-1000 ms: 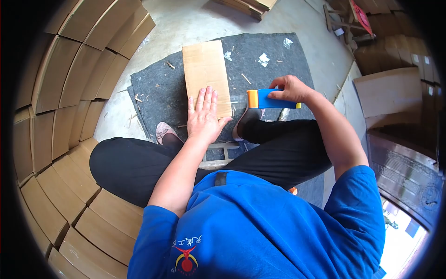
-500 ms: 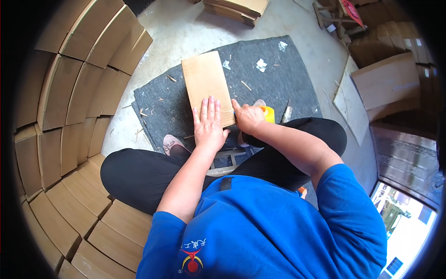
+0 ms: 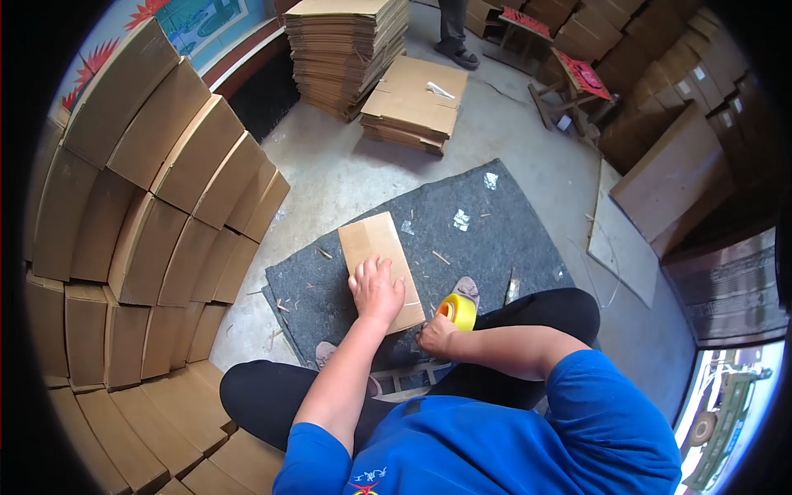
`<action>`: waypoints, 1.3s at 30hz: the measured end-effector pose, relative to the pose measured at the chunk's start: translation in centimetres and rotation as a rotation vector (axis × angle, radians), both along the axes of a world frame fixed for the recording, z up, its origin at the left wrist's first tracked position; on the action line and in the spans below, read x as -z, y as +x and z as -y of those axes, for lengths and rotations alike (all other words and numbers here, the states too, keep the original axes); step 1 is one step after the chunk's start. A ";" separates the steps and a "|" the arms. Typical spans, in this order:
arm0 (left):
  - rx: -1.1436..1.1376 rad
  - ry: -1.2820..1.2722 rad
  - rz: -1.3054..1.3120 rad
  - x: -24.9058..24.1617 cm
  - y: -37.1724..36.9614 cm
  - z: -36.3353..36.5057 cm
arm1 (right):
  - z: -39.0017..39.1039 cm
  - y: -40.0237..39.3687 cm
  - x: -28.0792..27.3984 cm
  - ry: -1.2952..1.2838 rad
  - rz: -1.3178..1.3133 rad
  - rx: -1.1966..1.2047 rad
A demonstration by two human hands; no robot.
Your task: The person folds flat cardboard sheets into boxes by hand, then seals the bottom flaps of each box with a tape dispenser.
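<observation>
A closed cardboard box point(image 3: 382, 234) lies on the dark mat in front of me, a strip of tape showing near its close end. My left hand point(image 3: 377, 294) is on its top with bent fingers, spanning much of its width and gripping it. Beside the box's near right corner, my right hand point(image 3: 437, 336) is closed around a yellow roll of tape point(image 3: 462, 312). The fingers under the roll are partly hidden.
Stacked boxes point(image 3: 148, 239) form a wall on my left. Flattened cartons point(image 3: 412, 103) stand in piles ahead, near another person's foot point(image 3: 458, 56). Low stools point(image 3: 582, 74) are at back right. Scraps litter the mat point(image 3: 511, 223).
The view has tilted up, showing more of the room. My left hand has gone from flat to bent fingers on the box. My right hand has drawn back from the box's side edge to its near corner.
</observation>
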State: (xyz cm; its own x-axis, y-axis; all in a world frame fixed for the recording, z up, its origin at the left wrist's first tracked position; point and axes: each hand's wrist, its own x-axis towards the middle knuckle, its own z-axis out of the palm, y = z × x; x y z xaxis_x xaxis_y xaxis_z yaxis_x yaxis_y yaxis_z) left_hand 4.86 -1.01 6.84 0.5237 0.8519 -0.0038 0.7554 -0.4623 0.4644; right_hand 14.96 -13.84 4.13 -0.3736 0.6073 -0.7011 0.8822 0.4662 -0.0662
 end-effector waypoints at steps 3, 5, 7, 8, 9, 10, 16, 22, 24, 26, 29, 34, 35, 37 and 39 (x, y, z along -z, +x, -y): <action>0.003 0.055 -0.074 0.4 2.0 -5.7 | 0.5 -0.8 -0.1 -0.064 -0.153 0.162; -0.033 -0.041 -0.199 1.0 2.5 -8.8 | 0.1 -0.7 -1.1 -0.111 -0.179 0.252; -0.051 -0.188 -0.180 1.1 1.4 -10.4 | -1.0 -0.1 -3.8 -0.126 -0.177 0.394; -0.027 -0.051 -0.143 2.3 0.6 -11.0 | -1.3 0.5 -3.0 -0.118 -0.179 0.401; -0.019 -0.038 -0.142 1.8 0.0 -11.3 | -1.7 1.3 -1.7 -0.103 -0.163 0.456; -0.194 -0.051 -0.101 0.9 -0.5 -11.4 | -2.2 2.0 -1.6 -0.088 -0.148 0.513; -0.601 -0.001 0.329 3.7 -7.8 -10.9 | -4.5 5.7 -7.7 0.010 -0.062 0.640; -0.928 -0.272 0.556 6.6 -9.6 -5.3 | -6.1 8.5 -5.5 0.137 0.037 0.584; -0.951 -0.365 0.603 8.7 -9.8 -4.3 | -6.3 9.2 -4.4 0.136 0.073 0.601; -0.879 -0.384 0.650 9.6 -9.7 -4.1 | -6.1 9.6 -4.1 0.167 0.115 0.662; -0.873 -0.399 0.610 8.6 -9.8 -3.9 | -6.6 11.0 -8.0 0.208 0.137 0.776; -0.784 0.006 0.446 6.3 -8.8 -4.3 | -6.6 13.1 -16.8 0.468 -0.094 0.839; -0.683 -0.075 0.587 5.0 -7.9 -4.0 | -6.5 13.2 -18.4 0.484 -0.192 0.827; -0.446 -0.464 0.976 2.5 -6.0 -2.8 | -6.2 12.6 -20.8 0.397 -0.505 0.880; -0.249 -0.993 1.079 -2.5 -5.4 -0.9 | -6.3 11.7 -21.3 0.273 -0.725 0.890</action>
State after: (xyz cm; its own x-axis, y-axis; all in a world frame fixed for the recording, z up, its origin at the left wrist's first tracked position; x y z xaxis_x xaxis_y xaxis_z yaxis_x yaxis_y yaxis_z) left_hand -0.51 -0.15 9.39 0.4967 0.7999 -0.3368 -0.1402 0.4569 0.8784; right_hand 26.69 -7.56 25.38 -0.0002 0.9521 -0.3057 0.7008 -0.2179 -0.6793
